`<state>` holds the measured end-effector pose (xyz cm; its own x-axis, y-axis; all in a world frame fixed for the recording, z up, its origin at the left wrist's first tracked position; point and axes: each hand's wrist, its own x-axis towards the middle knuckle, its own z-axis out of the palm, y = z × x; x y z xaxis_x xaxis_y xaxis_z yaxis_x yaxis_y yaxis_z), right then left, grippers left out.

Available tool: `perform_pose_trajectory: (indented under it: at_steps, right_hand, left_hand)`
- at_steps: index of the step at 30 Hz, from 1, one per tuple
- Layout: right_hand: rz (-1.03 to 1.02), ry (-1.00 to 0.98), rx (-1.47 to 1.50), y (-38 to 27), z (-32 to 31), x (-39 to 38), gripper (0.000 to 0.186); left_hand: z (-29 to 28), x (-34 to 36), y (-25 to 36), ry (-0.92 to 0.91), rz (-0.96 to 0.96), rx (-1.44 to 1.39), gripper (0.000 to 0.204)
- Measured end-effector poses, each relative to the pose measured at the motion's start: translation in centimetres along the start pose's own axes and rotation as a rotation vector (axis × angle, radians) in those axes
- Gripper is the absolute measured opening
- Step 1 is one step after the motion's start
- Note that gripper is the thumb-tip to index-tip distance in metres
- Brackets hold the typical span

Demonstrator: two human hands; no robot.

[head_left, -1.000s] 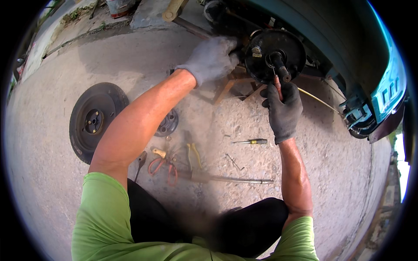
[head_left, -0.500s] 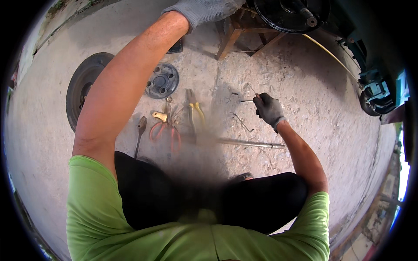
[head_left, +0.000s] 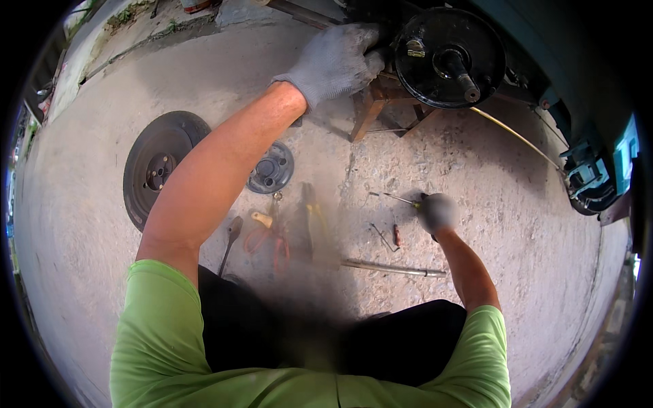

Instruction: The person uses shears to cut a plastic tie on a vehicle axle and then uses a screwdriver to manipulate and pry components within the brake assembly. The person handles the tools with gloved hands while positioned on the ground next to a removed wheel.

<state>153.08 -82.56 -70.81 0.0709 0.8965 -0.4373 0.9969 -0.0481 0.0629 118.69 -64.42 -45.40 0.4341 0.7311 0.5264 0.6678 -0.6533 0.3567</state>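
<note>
My left hand (head_left: 333, 64), in a grey glove, reaches far forward. Its fingers curl at a dark part beside the round black brake plate (head_left: 425, 81), and what they grip is hidden. A stub axle (head_left: 464, 80) sticks out of the plate's middle. Low over the floor at right, my gloved right hand (head_left: 437, 213) looks blurred. It closes round the handle end of a screwdriver (head_left: 403, 199), whose thin shaft points left. Just below lie a small red-handled tool (head_left: 397, 235) and a bent thin rod (head_left: 385, 238).
A wooden stool (head_left: 367, 115) stands under the black plate. On the floor are a wheel with tyre (head_left: 139, 173), a round hub (head_left: 273, 170), red-handled pliers (head_left: 282, 248), a socket wrench (head_left: 232, 238) and a metal pipe (head_left: 394, 268). A yellowish cable (head_left: 520, 139) runs at right.
My right hand has let go of the red-handled tool, which now lies on the floor, and has closed on the screwdriver. The view has tilted up, showing more of the black plate.
</note>
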Motion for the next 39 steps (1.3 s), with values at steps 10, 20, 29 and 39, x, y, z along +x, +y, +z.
perform_pose_trajectory:
  at_steps: [10, 20, 29, 39]
  right_hand:
    - [0.039, -0.023, 1.15, -3.0, -8.8, -6.4, 0.04]
    - [-0.175, -0.19, 1.797, -11.7, -22.4, -16.0, 0.056]
    - [-0.287, -0.349, 2.065, -13.6, -22.4, -16.8, 0.055]
    - [-0.119, 0.181, 1.845, -16.7, -24.9, -16.0, 0.041]
  left_hand:
    - [-1.0, -0.1, 0.3, 0.009, -0.037, -0.09, 0.029]
    - [-1.8, -0.3, 0.1, -0.079, -0.076, -0.198, 0.032]
    - [-2.4, -0.1, 0.4, -0.098, -0.086, -0.266, 0.031]
    - [-1.6, -0.2, 0.2, -0.059, -0.063, -0.205, 0.033]
